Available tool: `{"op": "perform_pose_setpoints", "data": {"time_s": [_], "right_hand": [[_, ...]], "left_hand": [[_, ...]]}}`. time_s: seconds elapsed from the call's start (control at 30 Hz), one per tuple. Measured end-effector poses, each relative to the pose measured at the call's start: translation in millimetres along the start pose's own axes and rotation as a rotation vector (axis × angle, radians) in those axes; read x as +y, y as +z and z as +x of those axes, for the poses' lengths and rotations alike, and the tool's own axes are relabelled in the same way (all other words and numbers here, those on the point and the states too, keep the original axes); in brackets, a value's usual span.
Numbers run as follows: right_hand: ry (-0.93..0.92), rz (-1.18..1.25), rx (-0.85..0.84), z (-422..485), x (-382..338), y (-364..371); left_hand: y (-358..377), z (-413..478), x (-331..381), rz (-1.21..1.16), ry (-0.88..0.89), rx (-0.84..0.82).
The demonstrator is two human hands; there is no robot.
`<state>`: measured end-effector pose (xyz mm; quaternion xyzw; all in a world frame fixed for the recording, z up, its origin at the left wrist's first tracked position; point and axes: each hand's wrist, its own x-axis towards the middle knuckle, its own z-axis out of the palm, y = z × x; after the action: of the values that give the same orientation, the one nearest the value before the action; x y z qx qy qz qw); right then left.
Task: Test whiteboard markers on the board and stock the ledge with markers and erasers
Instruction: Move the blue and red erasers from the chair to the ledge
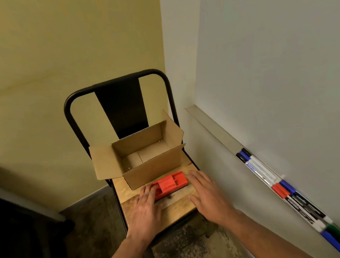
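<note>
Nearest the camera, both forearms reached down toward a chair. The left hand (145, 205) had its fingers (149, 191) laid fairly straight over the left end of the red eraser (169, 183), touching it rather than pinching it as far as the view showed. The right hand (207, 192) hovered flat and spread just beside the eraser's right end, holding nothing. The eraser lay lengthwise on the wooden chair seat (173, 209), close against the front wall of an open cardboard box (147, 158), whose flaps stood out and which looked empty from this angle. To the right, the ledge (218, 136) ran along the foot of the whiteboard (283, 54) and already carried a row of markers (287, 192), blue, red, black and green, lying end to end along its nearer stretch, while its farther stretch had none. Beyond the box rose the black chair back (120, 104) against a yellow wall. The marker side of the job looked done, and the step in hand was judged to be stocking the eraser. The next move would call for closing fingers and thumb across the eraser's narrow sides, lifting it off the seat, swinging it rightward and setting it flat on the ledge without knocking the markers.
</note>
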<state>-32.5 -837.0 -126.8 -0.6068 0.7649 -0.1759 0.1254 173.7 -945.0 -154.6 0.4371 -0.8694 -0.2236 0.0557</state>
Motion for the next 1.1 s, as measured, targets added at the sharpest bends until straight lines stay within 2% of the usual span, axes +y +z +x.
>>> {"op": "perform_pose_setpoints", "data": {"time_s": [0.33,0.6,0.9,1.1], "right_hand": [[-0.006,-0.077,-0.103,56,6,38],[0.019,-0.039,-0.097,61,3,38],[0.141,0.022,-0.001,-13,3,-7],[0.302,0.046,0.154,-118,0,-45]], "left_hand": [[10,18,-17,-0.107,0.009,0.023],[10,26,-21,-0.185,0.035,0.017],[3,-2,24,-0.214,0.247,0.014],[1,-49,87,-0.194,0.460,-0.014]]}}
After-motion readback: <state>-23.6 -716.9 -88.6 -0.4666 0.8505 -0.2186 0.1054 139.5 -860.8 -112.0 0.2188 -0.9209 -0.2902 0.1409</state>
